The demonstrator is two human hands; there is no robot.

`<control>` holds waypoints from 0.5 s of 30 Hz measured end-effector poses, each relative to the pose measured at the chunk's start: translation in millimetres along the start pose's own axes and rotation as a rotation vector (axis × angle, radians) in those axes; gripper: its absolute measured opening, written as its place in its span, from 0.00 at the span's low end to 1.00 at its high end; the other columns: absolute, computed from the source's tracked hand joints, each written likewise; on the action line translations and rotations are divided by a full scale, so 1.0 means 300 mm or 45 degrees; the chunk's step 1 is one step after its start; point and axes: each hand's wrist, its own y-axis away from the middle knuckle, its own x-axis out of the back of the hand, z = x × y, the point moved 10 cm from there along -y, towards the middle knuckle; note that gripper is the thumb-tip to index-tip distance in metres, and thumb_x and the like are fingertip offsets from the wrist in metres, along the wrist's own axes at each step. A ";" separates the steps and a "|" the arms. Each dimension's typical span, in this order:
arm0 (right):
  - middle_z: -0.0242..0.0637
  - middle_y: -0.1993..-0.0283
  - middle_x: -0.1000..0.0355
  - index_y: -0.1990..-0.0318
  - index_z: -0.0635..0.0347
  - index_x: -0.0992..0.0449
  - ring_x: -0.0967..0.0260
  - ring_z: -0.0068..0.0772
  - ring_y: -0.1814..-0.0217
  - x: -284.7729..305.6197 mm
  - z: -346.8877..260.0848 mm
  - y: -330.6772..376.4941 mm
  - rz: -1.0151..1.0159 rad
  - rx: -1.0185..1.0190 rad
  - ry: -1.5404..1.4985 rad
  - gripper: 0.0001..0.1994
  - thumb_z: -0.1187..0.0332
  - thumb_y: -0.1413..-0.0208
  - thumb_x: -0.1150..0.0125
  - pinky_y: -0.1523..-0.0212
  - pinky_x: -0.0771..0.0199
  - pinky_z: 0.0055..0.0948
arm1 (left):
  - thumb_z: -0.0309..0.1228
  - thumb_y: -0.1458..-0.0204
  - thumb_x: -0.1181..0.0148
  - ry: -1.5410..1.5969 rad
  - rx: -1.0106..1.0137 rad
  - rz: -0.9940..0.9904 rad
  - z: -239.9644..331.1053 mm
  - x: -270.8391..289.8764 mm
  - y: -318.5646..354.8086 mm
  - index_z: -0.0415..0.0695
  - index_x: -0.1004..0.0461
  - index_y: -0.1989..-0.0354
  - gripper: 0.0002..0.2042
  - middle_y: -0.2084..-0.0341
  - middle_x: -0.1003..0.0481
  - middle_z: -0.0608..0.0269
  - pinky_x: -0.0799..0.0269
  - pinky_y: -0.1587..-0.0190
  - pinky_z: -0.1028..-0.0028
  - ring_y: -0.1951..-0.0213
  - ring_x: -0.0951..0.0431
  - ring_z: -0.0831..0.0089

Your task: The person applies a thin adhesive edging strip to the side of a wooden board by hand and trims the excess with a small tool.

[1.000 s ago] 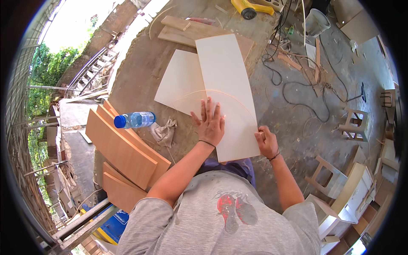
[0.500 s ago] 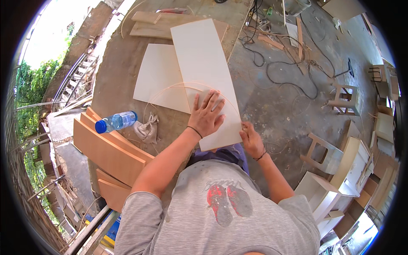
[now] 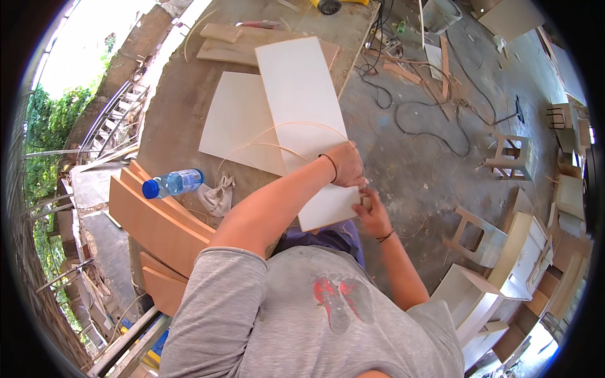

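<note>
One long white panel [image 3: 302,82] is laid lengthwise over the right side of the tabletop [image 3: 170,120], its near end set close to the person's waist and its right edge carried out past the tabletop's right edge, with the floor [image 3: 403,164] seen beyond. A second white panel [image 3: 236,116] is partly covered by it on the left. Over both, a thin pale strip [image 3: 296,122] is curved in loose arcs, one of them led toward the left hand [image 3: 348,165].

That hand is crossed over the long panel to its right edge, the fingers bent down there; whether the strip or only the panel's edge is gripped cannot be told, since the fingertips are hidden. The right hand [image 3: 373,214] is held just below, by the same edge toward the near corner, its thumb and fingers curled in; what, if anything, is pinched cannot be told. A dark band [image 3: 329,165] is worn on each wrist.

By the tabletop's left edge, brown boards [image 3: 151,214] are stacked, and a blue-capped bottle [image 3: 173,183] is laid on its side there, with a crumpled cloth [image 3: 217,196] placed beside it. Toward the far edge, pale wooden boards [image 3: 230,51] are partly overlapped by the long panel. Past the right edge, a dark cable [image 3: 435,133] is strewn on the floor
</note>
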 end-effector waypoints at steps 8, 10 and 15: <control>0.39 0.68 0.29 0.45 0.59 0.30 0.33 0.31 0.64 0.156 -0.296 -0.248 -0.058 0.231 0.275 0.20 0.60 0.41 0.41 0.60 0.31 0.30 | 0.44 0.47 0.45 0.025 0.398 0.761 -0.213 0.178 0.158 0.45 0.22 0.66 0.15 0.59 0.23 0.60 0.38 0.48 0.59 0.53 0.27 0.60; 0.38 0.69 0.29 0.45 0.58 0.29 0.33 0.30 0.64 0.133 -0.339 -0.320 -0.142 0.250 0.239 0.19 0.58 0.39 0.45 0.60 0.31 0.28 | 0.43 0.49 0.42 0.058 0.415 0.884 -0.251 0.187 0.228 0.45 0.25 0.59 0.16 0.52 0.27 0.59 0.41 0.44 0.57 0.47 0.31 0.59; 0.31 0.67 0.29 0.44 0.59 0.28 0.35 0.26 0.63 0.082 -0.322 -0.461 -0.276 0.196 0.058 0.20 0.56 0.35 0.49 0.58 0.33 0.26 | 0.45 0.49 0.42 0.076 0.477 0.921 -0.296 0.135 0.336 0.45 0.30 0.47 0.23 0.45 0.32 0.56 0.50 0.35 0.53 0.38 0.38 0.58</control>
